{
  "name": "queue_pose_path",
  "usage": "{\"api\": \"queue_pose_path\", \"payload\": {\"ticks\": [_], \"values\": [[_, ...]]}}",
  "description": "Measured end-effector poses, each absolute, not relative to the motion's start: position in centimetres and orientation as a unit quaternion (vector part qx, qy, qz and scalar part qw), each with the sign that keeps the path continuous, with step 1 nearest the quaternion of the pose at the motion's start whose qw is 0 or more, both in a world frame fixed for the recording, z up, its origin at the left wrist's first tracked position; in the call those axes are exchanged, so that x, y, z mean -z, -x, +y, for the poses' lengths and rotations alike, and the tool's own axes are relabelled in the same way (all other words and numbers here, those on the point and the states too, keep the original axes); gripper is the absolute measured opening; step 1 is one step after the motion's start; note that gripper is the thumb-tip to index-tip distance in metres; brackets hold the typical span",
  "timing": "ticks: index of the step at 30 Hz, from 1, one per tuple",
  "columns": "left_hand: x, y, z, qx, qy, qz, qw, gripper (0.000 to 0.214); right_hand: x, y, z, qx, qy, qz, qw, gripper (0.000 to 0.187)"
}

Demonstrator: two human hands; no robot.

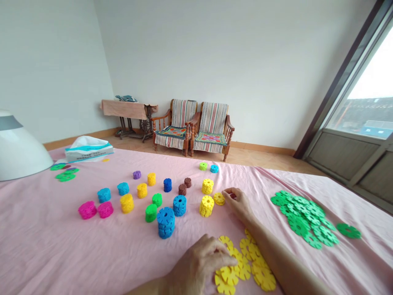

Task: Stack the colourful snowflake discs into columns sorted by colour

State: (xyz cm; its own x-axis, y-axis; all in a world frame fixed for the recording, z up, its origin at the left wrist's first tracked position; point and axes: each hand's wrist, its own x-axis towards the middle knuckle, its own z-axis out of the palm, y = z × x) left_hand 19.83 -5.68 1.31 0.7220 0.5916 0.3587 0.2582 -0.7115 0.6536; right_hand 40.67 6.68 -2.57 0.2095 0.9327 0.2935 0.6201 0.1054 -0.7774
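Head view: pink bedsheet [46, 250] carrying loose and stacked plastic flower discs, both hands low over its near half.
Right hand [238, 203]: curled, fingertips toward the left and down, small red piece [233, 196] showing among the fingers; firm grip or mere contact impossible to tell.
Left hand [199, 264]: knuckles up, fingers bent down onto the yellow disc heap; anything held inside hidden from view.
Yellow disc heap [245, 262]: flat, overlapping discs by the bedsheet's near edge, beneath and to the right of the left hand.
Single yellow disc [219, 198]: lying flat, just left of the right hand's fingertips.
Yellow stack [206, 206]: short column, long axis upright, just left of the single yellow disc; right hand much nearer than left.
Green disc pile [302, 217]: loose spread toward the bedsheet's right edge, well right of the right hand; lone green disc [348, 230] just beyond.
Other stacks: blue stack [166, 222] and magenta pair [87, 209] among mixed columns, left of both hands.
Far-left corner: tissue box [89, 149], white dome-shaped cover [18, 151].
Beyond far edge: two wooden armchairs [193, 127], treadle sewing table [129, 114].
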Motion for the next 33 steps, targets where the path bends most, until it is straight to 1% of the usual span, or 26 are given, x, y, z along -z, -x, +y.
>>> {"api": "queue_pose_path", "payload": {"ticks": [3,5,13,16,18,20,24,27,29,32,33], "values": [[-1.4,-20.1,-5.7,-0.234,-0.916,0.221,0.238,0.033,2.8,-40.6,6.7,-0.172,0.645,-0.606,0.432,0.026],[-1.2,-20.2,-5.5,-0.226,-0.924,0.215,0.22,0.032,2.8,-40.5,6.7,-0.167,0.646,-0.607,0.43,0.024],[0.4,-20.4,-4.8,-0.242,-0.922,0.22,0.209,0.016,2.6,-40.5,6.5,-0.16,0.649,-0.617,0.416,0.022],[-0.1,-20.4,-5.1,-0.227,-0.921,0.237,0.21,0.032,2.5,-40.4,6.4,-0.157,0.65,-0.62,0.412,0.022],[-0.6,-20.5,-5.4,-0.217,-0.923,0.245,0.205,0.037,2.5,-40.4,6.4,-0.154,0.651,-0.621,0.409,0.022],[-0.9,-20.6,-5.6,-0.223,-0.92,0.254,0.199,0.033,2.5,-40.3,6.4,-0.152,0.652,-0.621,0.408,0.021],[-0.8,-20.8,-5.5,-0.243,-0.911,0.262,0.207,0.018,2.6,-40.3,6.5,-0.151,0.651,-0.619,0.412,0.02],[-0.4,-20.7,-5.4,-0.268,-0.89,0.279,0.241,0.019,2.3,-40.1,6.3,-0.152,0.651,-0.616,0.416,0.021],[0.0,-20.5,-5.2,-0.307,-0.845,0.328,0.289,0.02,1.7,-39.9,5.8,-0.15,0.632,-0.622,0.438,0.022],[0.2,-20.3,-4.8,-0.377,-0.717,0.403,0.425,0.026,-0.1,-39.1,4.4,-0.127,0.542,-0.669,0.492,0.023],[0.2,-20.3,-4.6,-0.398,-0.666,0.417,0.474,0.029,-0.8,-38.7,3.8,-0.125,0.506,-0.695,0.495,0.023]]}}
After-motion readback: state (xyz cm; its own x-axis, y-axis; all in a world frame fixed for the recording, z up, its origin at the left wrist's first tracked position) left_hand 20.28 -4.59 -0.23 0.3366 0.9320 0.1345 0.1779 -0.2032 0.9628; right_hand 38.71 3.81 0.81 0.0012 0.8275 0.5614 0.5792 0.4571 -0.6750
